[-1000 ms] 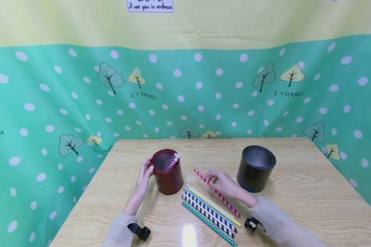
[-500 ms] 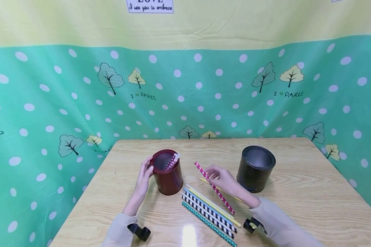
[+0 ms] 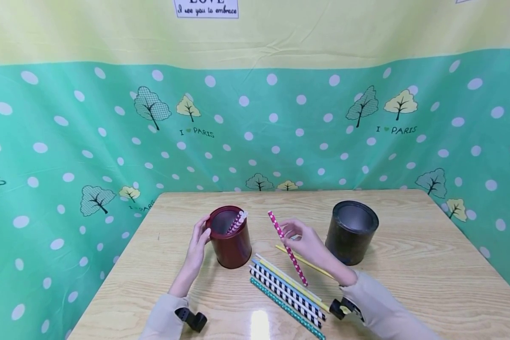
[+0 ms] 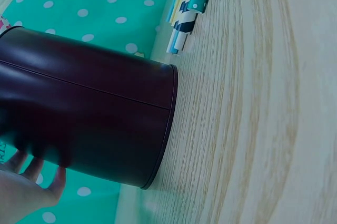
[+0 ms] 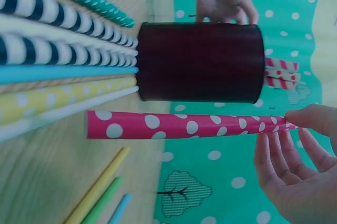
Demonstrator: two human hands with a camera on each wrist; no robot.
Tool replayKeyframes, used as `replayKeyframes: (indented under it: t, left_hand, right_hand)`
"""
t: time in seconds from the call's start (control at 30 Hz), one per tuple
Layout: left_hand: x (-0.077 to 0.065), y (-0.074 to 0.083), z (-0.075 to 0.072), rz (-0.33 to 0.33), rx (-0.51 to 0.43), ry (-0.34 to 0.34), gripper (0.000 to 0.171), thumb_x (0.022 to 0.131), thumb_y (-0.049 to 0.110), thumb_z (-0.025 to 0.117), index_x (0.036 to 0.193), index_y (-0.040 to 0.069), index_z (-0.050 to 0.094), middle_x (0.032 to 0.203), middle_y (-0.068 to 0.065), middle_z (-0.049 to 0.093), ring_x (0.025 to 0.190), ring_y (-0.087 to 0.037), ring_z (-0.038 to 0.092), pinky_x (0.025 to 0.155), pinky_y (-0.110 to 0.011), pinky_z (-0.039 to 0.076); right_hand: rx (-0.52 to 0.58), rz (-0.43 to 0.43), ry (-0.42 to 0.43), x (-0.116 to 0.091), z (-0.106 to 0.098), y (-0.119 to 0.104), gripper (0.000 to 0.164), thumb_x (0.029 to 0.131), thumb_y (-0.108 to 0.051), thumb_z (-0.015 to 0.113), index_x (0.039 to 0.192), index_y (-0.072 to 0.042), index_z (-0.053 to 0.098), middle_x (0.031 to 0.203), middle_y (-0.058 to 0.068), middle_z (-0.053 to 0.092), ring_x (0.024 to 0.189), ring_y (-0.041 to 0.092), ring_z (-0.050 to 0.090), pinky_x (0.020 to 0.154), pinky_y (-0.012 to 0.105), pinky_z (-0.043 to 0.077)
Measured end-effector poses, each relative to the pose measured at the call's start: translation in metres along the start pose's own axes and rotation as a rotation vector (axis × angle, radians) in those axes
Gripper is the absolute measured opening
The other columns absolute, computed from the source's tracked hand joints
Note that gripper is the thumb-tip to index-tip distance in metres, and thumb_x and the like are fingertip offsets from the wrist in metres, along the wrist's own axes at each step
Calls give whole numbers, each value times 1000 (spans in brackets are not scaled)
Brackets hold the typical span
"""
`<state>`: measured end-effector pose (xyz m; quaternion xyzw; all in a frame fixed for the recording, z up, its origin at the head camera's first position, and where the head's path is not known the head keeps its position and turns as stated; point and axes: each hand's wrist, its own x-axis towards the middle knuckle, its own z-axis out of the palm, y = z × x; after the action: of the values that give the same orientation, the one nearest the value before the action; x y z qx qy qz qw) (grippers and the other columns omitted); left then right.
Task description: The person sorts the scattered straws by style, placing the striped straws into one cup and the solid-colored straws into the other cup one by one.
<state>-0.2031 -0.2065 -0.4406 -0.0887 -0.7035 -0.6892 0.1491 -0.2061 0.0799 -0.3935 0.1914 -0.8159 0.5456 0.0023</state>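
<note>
My left hand [image 3: 199, 241] holds the left side of a dark red can [image 3: 233, 248], fingers curved against its wall near the rim. Red-and-white patterned paper straws [image 5: 281, 74] stick out of that can's mouth. Between thumb and fingertips, my right hand [image 3: 308, 243] pinches a pink paper straw with white dots [image 3: 295, 262] near its upper end. The straw slants, its lower end above the row of straws, and stands to the right of the red can. In the right wrist view the pink straw [image 5: 192, 126] runs alongside the can.
A row of straws lies on the table [image 3: 127, 283]: green dotted [image 3: 286, 308], black-and-white striped, blue, yellow and white. Behind the right hand lies a yellow straw [image 3: 323, 271], with green [image 5: 105, 203] and blue ones beside it. A black can [image 3: 350, 245] stands at the right.
My right hand has lifted the pink straw off the table and tilted it more upright, uncovering a yellow straw behind. The left hand and red can have stayed in place.
</note>
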Motion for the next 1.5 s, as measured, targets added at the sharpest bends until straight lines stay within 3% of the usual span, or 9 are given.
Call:
replayKeyframes:
  t: [0.3,0.57,0.8,1.2,1.5]
  left_hand:
    - [0,-1,-1,-3,8,-13,41,95,15,35,133,-1,29,132,-17,33,110,1,39,82,-20,36]
    - [0,-1,-1,6,6,1,40,95,14,36,132,-2,30,127,-7,39,109,1,40,81,-20,36]
    - [1,0,-1,27,-3,-15,40,96,11,34,132,-5,28,130,-19,35,109,1,40,81,-20,36]
    - [1,-1,-1,15,-21,-3,40,95,13,36,131,-3,30,129,-10,38,112,0,39,82,-19,36]
    - [0,-2,0,-1,3,10,40,95,14,37,131,-2,31,130,-15,37,110,0,39,81,-20,36]
  right_hand:
    - [86,-6,45,1,-2,-18,35,79,-1,62,113,-5,53,94,9,58,86,20,56,70,24,48]
    - [207,-44,59,2,-1,-37,33,79,0,61,109,-1,50,97,13,56,89,23,55,72,25,48]
    - [287,-71,84,4,1,-53,29,80,-1,61,107,0,47,95,15,55,89,23,54,74,26,48]
    - [370,-179,126,11,1,-84,25,79,3,59,101,1,46,94,16,55,87,18,54,75,30,49]
    - [443,-240,158,21,4,-99,21,79,5,59,96,4,47,91,16,55,84,15,56,76,34,49]
